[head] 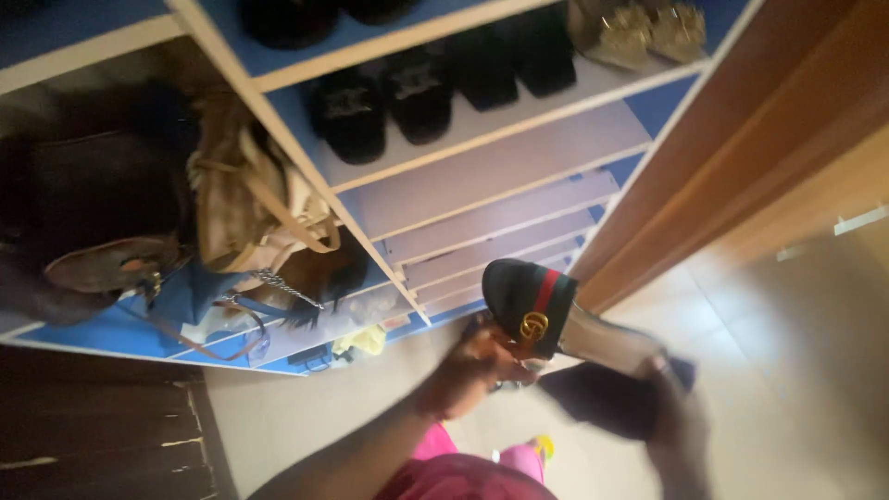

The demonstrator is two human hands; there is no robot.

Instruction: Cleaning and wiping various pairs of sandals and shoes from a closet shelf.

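My left hand (472, 366) reaches in from the lower left and grips the toe end of a black slip-on shoe (526, 301). The shoe has a red and green stripe, a gold buckle and a pale sole. It hangs in the air in front of the lower shelves of a shoe rack (482, 171). My right hand (676, 426) is blurred at the lower right. It closes on a second dark shoe (602, 398) just below the first one. The two shoes nearly touch.
The rack has white shelves and a blue back. Black furry slippers (384, 106) and gold shoes (639, 28) stand on its upper shelves. Tan and brown bags (250, 208) fill the left compartment. A wooden door (741, 139) stands at the right, over a pale tiled floor (796, 333).
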